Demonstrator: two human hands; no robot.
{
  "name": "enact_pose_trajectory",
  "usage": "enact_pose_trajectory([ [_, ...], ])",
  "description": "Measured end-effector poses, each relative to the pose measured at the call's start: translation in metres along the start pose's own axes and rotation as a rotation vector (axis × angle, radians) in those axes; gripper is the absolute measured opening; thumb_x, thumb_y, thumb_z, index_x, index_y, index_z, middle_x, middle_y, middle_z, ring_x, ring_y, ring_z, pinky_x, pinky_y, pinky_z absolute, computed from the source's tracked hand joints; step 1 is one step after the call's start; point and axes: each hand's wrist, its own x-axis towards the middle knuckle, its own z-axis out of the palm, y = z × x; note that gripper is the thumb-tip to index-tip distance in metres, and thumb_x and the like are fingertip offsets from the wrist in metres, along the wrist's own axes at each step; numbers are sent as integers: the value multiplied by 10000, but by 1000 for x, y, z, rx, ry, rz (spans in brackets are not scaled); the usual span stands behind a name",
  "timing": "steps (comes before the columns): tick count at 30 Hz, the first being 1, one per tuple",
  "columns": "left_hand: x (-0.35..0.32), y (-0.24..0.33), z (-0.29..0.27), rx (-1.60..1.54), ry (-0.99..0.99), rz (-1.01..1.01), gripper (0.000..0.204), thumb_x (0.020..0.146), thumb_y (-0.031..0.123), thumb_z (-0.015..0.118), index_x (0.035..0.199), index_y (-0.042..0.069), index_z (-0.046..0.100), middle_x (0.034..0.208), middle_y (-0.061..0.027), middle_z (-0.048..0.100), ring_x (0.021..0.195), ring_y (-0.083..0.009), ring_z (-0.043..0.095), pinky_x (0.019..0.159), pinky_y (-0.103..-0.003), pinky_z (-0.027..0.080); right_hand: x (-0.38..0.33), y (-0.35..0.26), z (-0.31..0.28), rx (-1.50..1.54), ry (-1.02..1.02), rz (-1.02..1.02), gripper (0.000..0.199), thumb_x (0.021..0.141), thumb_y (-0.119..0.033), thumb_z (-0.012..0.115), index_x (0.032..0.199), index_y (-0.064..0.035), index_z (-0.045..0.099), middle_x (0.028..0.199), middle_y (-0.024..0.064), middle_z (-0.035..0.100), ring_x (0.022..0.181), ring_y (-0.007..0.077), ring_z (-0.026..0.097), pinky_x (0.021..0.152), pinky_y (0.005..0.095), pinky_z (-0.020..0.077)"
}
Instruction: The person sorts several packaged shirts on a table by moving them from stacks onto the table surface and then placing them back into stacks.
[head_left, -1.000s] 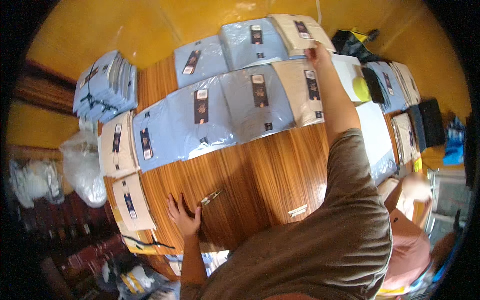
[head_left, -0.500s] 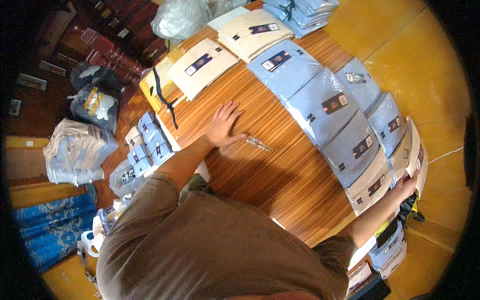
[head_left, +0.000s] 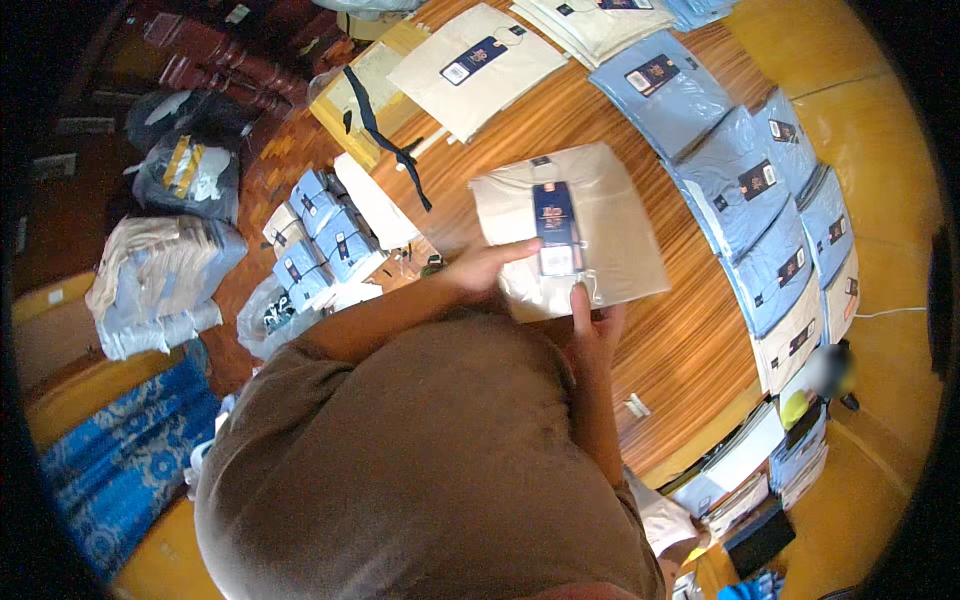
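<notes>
In front of my body, above the wooden table, I hold a folded cream garment in a clear plastic bag. A dark blue hang tag shows on its upper face. My left hand grips the package's left side, thumb on top beside the tag. At its near edge my right hand has hold of it, thumb up by the tag's lower end. The other fingers of both hands are mostly hidden under or behind the package.
Bagged blue and cream garments lie in rows along the table's right side. Another cream garment rests at the far left, near a black strap. A small whitish piece lies near the front edge. Tied bundles stand left of the table.
My right hand has brought a cream package from the table's right edge to the middle. My left hand has left the tabletop and now grips it too. The view has shifted.
</notes>
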Motion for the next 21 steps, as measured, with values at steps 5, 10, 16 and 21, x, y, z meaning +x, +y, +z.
enact_pose_trajectory([
  [5, -25, 63, -116, 402, -139, -43, 645, 927, 181, 793, 1485, 22, 511, 1414, -125, 637, 1287, -247, 612, 1115, -410, 467, 36, -8, -38, -1134, -221, -430, 431, 972, -242, 689, 1351, -43, 637, 1482, 209, 558, 1344, 434, 538, 1143, 488, 419],
  [10, -5, 91, -156, 764, -146, -206, 446, 923, 236, 807, 1300, 41, 668, 1228, -71, 715, 1115, -169, 657, 999, -346, 523, 52, 35, -37, -1468, -96, -327, 586, 1045, -376, 573, 1558, -111, 467, 1671, 162, 338, 1551, 390, 286, 1245, 566, 231],
  [16, 2, 85, -168, 907, -1, -159, 473, 905, 341, 805, 1202, -17, 715, 1134, -129, 756, 1031, -198, 699, 922, -356, 549, 50, 38, -66, -1415, 255, -191, 651, 1072, -451, 494, 1609, -101, 378, 1669, 164, 342, 1546, 441, 266, 1262, 527, 210],
  [21, -6, 92, -165, 814, 88, -183, 460, 945, 290, 765, 1230, -58, 668, 1147, -127, 739, 1020, -178, 693, 899, -334, 555, 45, 26, -9, -1193, 373, -404, 418, 989, -197, 691, 1373, -45, 625, 1337, 195, 661, 1251, 357, 628, 1055, 460, 489],
])
